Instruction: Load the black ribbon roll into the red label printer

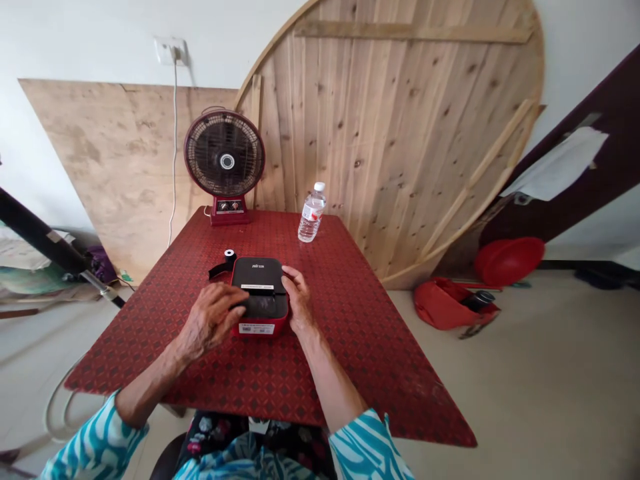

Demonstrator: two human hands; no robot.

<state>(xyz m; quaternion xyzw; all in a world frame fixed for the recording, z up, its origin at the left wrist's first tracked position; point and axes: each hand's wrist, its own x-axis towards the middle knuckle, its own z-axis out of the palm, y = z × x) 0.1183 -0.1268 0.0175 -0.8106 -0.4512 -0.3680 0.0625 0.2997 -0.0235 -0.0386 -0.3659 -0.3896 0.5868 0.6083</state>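
A small red and black printer (pixel 260 305) sits on the table in front of me, its black lid down. A pale printed strip runs across its top, and a white label is on its near side. Over the printer's left side lies my left hand (pixel 213 317), its fingers stretched onto the top and the thumb apart from them. My right hand (pixel 299 299) grips the right side, thumb at the top edge, with some fingers hidden behind it. Just beyond the printer's far left corner are a small white paper roll (pixel 229 254) and a black strap (pixel 219 269).
The table (pixel 350 347) has a red patterned cover. On its far side stand a dark red fan (pixel 226 160) and a clear water bottle (pixel 311 215). A round wooden board (pixel 390 127) leans on the wall behind. A red bag (pixel 440 303) lies on the floor at right.
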